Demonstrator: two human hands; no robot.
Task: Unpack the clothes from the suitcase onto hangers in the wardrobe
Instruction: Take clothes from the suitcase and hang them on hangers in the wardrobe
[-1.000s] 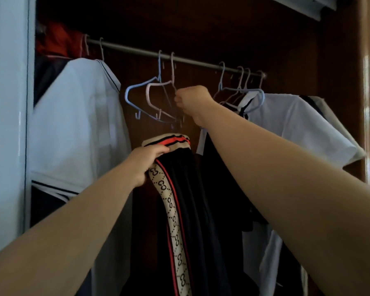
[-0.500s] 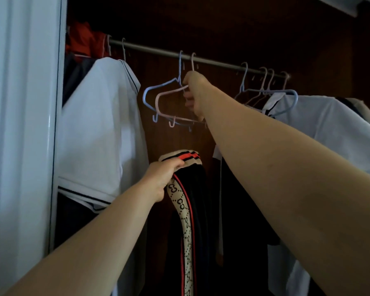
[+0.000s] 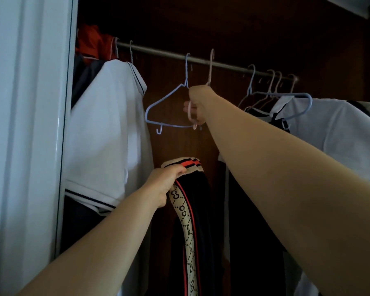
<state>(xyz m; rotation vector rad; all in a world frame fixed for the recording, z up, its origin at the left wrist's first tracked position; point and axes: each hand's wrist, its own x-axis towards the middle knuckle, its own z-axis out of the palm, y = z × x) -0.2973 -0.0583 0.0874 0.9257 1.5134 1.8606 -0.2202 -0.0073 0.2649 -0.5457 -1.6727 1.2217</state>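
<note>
Right hand [image 3: 198,105] curled round the pink hanger [image 3: 210,67] at the rail [image 3: 158,53]; left hand [image 3: 165,184] gripped the striped trousers [image 3: 201,210] by the waistband below — hanger-fetching, seemingly; next, its hook needed lifting clear.

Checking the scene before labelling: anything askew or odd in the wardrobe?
Minor only. A red garment sits bunched at the rail's left end, not hanging flat. The pink hanger gripped by the right hand is turned edge-on, unlike the blue hanger beside it. Left hand holds the black trousers normally. No damage visible.
</note>
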